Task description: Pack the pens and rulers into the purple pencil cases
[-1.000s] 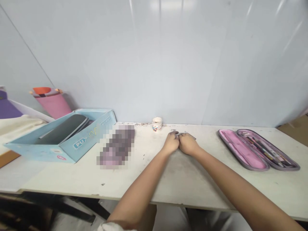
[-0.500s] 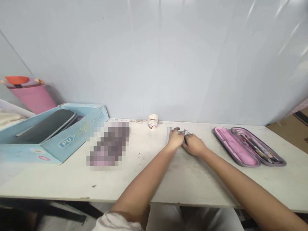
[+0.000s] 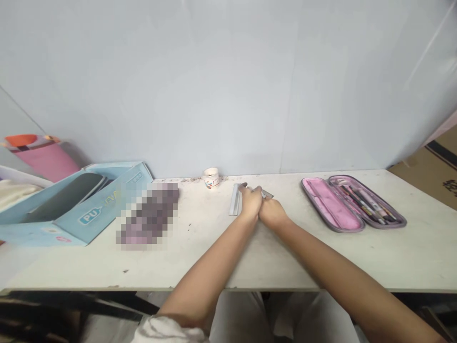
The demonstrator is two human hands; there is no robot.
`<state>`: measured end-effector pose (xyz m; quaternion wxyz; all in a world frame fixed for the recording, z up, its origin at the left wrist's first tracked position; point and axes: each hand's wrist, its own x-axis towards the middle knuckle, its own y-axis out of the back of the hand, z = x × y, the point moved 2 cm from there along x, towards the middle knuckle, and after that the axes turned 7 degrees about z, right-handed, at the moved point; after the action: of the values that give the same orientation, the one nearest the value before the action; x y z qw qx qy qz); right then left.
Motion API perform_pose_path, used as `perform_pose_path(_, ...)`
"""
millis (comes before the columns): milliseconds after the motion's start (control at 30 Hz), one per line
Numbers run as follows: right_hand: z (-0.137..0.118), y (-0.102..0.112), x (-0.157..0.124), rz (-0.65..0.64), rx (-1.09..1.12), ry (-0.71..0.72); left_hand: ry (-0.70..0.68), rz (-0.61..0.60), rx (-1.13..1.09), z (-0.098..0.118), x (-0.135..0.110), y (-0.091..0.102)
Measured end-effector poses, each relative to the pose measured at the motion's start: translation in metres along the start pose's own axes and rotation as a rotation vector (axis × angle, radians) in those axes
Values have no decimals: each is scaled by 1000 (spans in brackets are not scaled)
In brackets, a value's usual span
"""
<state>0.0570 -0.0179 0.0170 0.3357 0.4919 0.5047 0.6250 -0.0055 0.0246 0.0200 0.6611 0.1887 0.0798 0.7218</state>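
A pale wall point(image 3: 228, 85) stands behind a white table point(image 3: 214, 257) scuffed with dark specks. A second ago both hands sat bunched together over the middle far part of the table and no ruler showed. Half a second ago only a strip of it peeked out by the left hand. Now the ruler point(image 3: 235, 201) lies nearly whole in view, flat on the table just left of the left hand point(image 3: 251, 204), whose fingertips reach over its far end. The hands remain pressed side by side.

The left hand is curled, knuckles up, with its fingers down. The right hand point(image 3: 273, 213) is loosely closed against it. A small grey piece point(image 3: 267, 194) sticks out on the far side between them, and I cannot tell whether either hand grips it.

Counted: two hands, one ruler, one grey piece. One small cup point(image 3: 211, 177) stands by the wall, left of the ruler. One case point(image 3: 321, 205) lies open in two halves to the right, with several pens point(image 3: 364, 202) in its right half. One blue box point(image 3: 100, 212) sits far left, with a blurred patch between it and the hands.
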Motion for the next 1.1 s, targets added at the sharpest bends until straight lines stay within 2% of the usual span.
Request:
perform_pose_path(100,28,18,-14,64,-4,-131,43,-14,-151,28,-13,-17)
perform_pose_path(200,66,37,-37,163,-11,-269,-100,-87,-222,58,-24,-48)
perform_pose_path(300,107,47,-68,274,-21,-394,-265,-206,-250,78,-37,-90)
perform_pose_path(400,140,43,-98,334,-25,-470,-425,-326,-149,89,-52,-129)
perform_pose_path(467,156,34,-113,335,13,-498,-500,-369,-31,91,-62,-148)
perform_pose_path(567,170,19,-126,294,98,-527,-500,-412,176,86,-71,-165)
perform_pose_path(667,175,11,-130,284,68,-551,-490,-394,353,75,-71,-173)
perform_pose_path(733,173,10,-130,283,13,-519,-533,-360,423,70,-69,-175)
perform_pose_path(867,171,9,-130,269,-40,-432,-623,-353,433,66,-68,-172)
perform_pose_path(967,176,5,-134,257,-37,-474,-638,-363,357,67,-69,-160)
perform_pose_path(1100,174,9,-135,257,-48,-510,-616,-337,278,62,-62,-128)
